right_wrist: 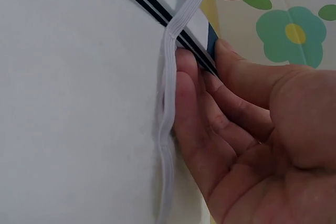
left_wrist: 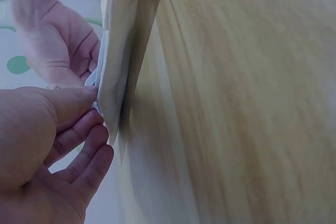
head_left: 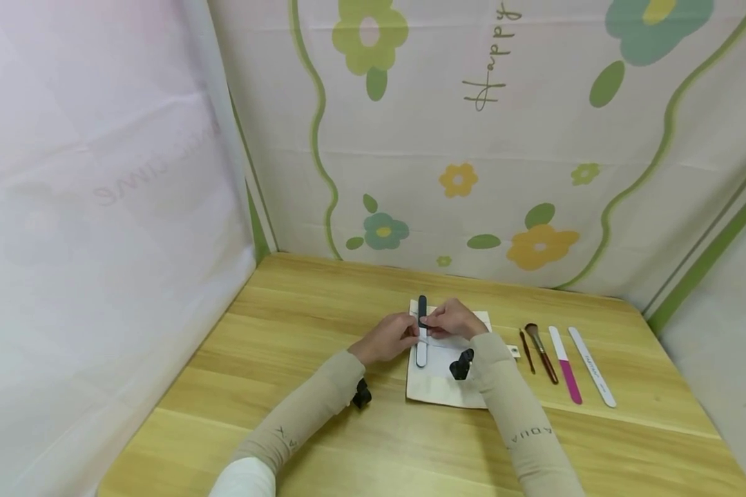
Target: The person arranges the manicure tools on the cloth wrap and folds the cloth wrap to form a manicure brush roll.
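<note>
A nail file (head_left: 421, 351), dark at the far end and white at the near end, lies along the left side of a cream cloth panel (head_left: 441, 391). With thumb and fingers my right hand (head_left: 452, 319) pinches the file near its middle. A white elastic band (right_wrist: 169, 72) crosses over the file in the right wrist view. My left hand (head_left: 387, 338) pinches that band between thumb and forefinger beside the file. Seen in the left wrist view, the left hand's fingers (left_wrist: 97, 163) are at the panel's edge; the pinched spot is partly hidden.
Right of the panel lie a thin dark-handled tool (head_left: 527, 352), a makeup brush (head_left: 543, 355), a white and magenta nail file (head_left: 566, 366) and a white nail file (head_left: 592, 367). A small white tag (head_left: 514, 351) sticks out by the panel. Printed fabric walls surround the wooden table (head_left: 236, 366).
</note>
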Motion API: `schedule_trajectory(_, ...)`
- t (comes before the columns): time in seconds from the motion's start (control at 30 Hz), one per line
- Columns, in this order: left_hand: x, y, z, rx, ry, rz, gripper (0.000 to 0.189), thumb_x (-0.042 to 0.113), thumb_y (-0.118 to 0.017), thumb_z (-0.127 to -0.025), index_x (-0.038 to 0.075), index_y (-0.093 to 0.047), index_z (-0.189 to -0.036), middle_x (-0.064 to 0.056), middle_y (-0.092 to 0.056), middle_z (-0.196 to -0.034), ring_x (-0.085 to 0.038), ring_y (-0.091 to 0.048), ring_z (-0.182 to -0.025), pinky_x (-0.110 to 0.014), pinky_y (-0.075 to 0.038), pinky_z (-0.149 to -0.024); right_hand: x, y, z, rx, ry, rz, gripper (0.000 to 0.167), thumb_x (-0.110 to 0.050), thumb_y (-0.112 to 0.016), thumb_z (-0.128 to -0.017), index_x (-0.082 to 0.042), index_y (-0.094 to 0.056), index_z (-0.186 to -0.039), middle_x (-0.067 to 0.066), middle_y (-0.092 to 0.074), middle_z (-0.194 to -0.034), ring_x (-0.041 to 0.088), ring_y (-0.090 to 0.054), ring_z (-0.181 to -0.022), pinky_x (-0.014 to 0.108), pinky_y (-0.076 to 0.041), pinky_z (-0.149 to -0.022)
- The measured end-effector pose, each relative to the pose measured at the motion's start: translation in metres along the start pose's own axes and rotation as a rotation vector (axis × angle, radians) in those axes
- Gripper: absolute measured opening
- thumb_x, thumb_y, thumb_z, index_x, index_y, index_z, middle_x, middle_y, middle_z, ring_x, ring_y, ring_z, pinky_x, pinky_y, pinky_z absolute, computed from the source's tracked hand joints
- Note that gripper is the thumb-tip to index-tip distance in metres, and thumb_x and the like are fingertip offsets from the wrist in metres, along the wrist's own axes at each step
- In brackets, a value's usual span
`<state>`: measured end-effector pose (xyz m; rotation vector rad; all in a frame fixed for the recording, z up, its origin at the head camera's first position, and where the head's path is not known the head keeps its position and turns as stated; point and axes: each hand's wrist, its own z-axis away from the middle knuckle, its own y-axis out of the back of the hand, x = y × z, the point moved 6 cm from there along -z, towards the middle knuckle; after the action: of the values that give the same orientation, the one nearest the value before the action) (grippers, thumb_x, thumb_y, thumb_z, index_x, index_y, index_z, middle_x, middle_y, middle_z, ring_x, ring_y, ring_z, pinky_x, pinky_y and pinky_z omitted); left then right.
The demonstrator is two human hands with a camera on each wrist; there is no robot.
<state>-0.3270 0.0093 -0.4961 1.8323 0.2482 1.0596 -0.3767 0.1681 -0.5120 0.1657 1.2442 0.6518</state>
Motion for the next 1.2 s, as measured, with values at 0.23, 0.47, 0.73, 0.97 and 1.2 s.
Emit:
schedule_trajectory(0.23, -0.002, 0.001, 0.003, 0.003, -0.007, -0.02, 0.005, 0.009, -0.071, -0.1, 0.007, -0.07, -0.096, -0.003, -0.069, -0.093, -0.008, -0.056, -0.083, -0.02, -0.049, -0.077, -0.007, 0.003, 0.0, -0.023, 0.007, 0.145, 0.023, -0.022, -0.076, -0.099, 0.0, -0.083, -0.096, 0.007, -0.079, -0.079, 0.011, -0.072, -0.069, 0.025, -0.06, -0.069)
schedule_trajectory(0.47, 0.014, -0.001, 0.022, -0.09, -0.102, -0.097, 0.009, 0.006, -0.07, -0.096, 0.011, -0.071, -0.089, 0.004, -0.066, -0.084, -0.004, -0.053, -0.076, -0.016, -0.047, -0.071, -0.03, 0.016, -0.001, 0.078, 0.159, 0.383, 0.042, -0.018, -0.075, -0.099, 0.007, -0.068, -0.132, 0.023, -0.073, -0.127, 0.034, -0.07, -0.116, 0.044, -0.058, -0.1)
schedule_trajectory(0.73, 0.028, -0.017, 0.045, -0.214, -0.143, -0.134, 0.005, 0.015, -0.073, -0.098, 0.012, -0.075, -0.096, 0.004, -0.068, -0.094, -0.003, -0.054, -0.084, -0.016, -0.048, -0.082, -0.031, 0.014, -0.006, 0.033, 0.282, 0.411, 0.057, -0.012, -0.072, -0.1, 0.008, -0.052, -0.149, 0.027, -0.059, -0.148, 0.041, -0.065, -0.13, 0.05, -0.054, -0.108)
schedule_trajectory(0.97, 0.025, -0.02, 0.046, -0.202, -0.14, -0.108, 0.008, 0.013, -0.07, -0.101, 0.012, -0.074, -0.095, 0.004, -0.067, -0.093, -0.004, -0.053, -0.084, -0.017, -0.048, -0.082, -0.023, 0.009, -0.012, 0.032, 0.324, 0.35, 0.052, -0.007, -0.073, -0.098, 0.009, -0.056, -0.145, 0.026, -0.066, -0.14, 0.037, -0.069, -0.125, 0.045, -0.057, -0.104)
schedule_trajectory(1.2, 0.021, -0.017, 0.048, -0.198, -0.126, 0.009, 0.013, 0.012, -0.067, -0.104, 0.014, -0.07, -0.092, 0.008, -0.063, -0.089, -0.001, -0.052, -0.08, -0.015, -0.046, -0.075, -0.022, 0.009, -0.011, 0.044, 0.313, 0.379, 0.051, -0.011, -0.076, -0.097, 0.005, -0.06, -0.144, 0.022, -0.069, -0.138, 0.036, -0.067, -0.127, 0.048, -0.056, -0.106)
